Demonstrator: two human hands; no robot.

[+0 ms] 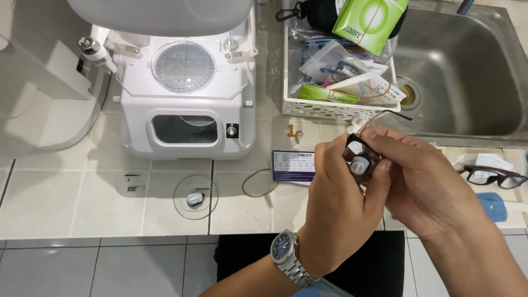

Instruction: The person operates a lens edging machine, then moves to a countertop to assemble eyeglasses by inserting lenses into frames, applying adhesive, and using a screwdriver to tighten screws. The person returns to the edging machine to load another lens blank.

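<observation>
Eyeglass frame between both hands

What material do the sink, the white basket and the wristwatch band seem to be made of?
The grey sink looks like brushed stainless steel: dull metallic sheen, soft reflections. The white lattice basket seems moulded plastic: matte, with even perforated walls. The silver wristwatch band on the left wrist appears to be polished metal links, probably steel: bright highlights on separate segments.

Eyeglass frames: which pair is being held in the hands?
The brown-rimmed eyeglass frame, gripped by left hand and right hand; the black pair lies untouched on the counter.
</observation>
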